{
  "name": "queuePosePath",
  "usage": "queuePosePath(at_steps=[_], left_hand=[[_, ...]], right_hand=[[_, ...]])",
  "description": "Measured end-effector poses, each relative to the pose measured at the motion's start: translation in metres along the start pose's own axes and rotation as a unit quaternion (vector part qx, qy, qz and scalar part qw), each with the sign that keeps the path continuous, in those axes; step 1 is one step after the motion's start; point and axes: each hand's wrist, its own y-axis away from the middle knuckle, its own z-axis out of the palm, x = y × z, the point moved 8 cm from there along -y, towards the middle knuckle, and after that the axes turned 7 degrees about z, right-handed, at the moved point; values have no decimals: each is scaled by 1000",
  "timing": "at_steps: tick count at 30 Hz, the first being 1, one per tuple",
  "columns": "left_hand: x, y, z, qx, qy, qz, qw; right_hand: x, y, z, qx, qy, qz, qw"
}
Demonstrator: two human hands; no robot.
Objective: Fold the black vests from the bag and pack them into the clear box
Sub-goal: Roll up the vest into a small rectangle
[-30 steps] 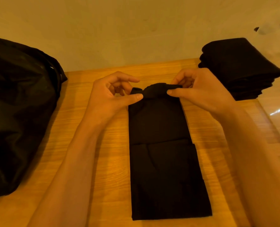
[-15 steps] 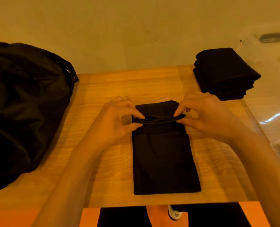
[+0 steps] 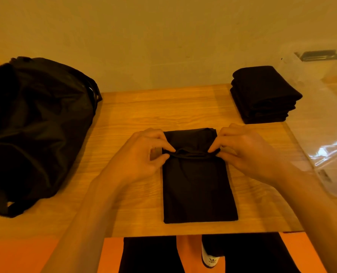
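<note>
A black vest (image 3: 197, 186), folded into a narrow strip, lies lengthwise on the wooden table (image 3: 144, 111) in front of me. Its far end is turned back toward me over the strip. My left hand (image 3: 142, 156) pinches the left corner of that turned end, and my right hand (image 3: 246, 152) pinches the right corner. A stack of folded black vests (image 3: 262, 95) sits at the table's far right. The black bag (image 3: 31, 125) lies slumped on the left. The clear box (image 3: 325, 107) stands to the right, beyond the table edge.
A plain wall runs behind the table. The table's near edge is just below the vest, with my legs and a white shoe (image 3: 209, 259) beneath it on an orange floor. Bare wood shows between the bag and the vest.
Both hands have drawn the vest's far end toward me, doubling it over the strip. The view has tilted down, and the table's near edge and my legs now show.
</note>
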Motion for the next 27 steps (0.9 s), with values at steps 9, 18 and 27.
queuePosePath(at_steps=[9,18,27], left_hand=[[12,-16,-15,144,17,-15,989],[3,-8,30,-32,-41,-88,995],[40,105,22,96,29,-334,937]], right_hand=[[6,-1,-17,117,-66,55,989],[6,1,19,56,-51,104,992],[-16,100,24,81,-103,324,937]])
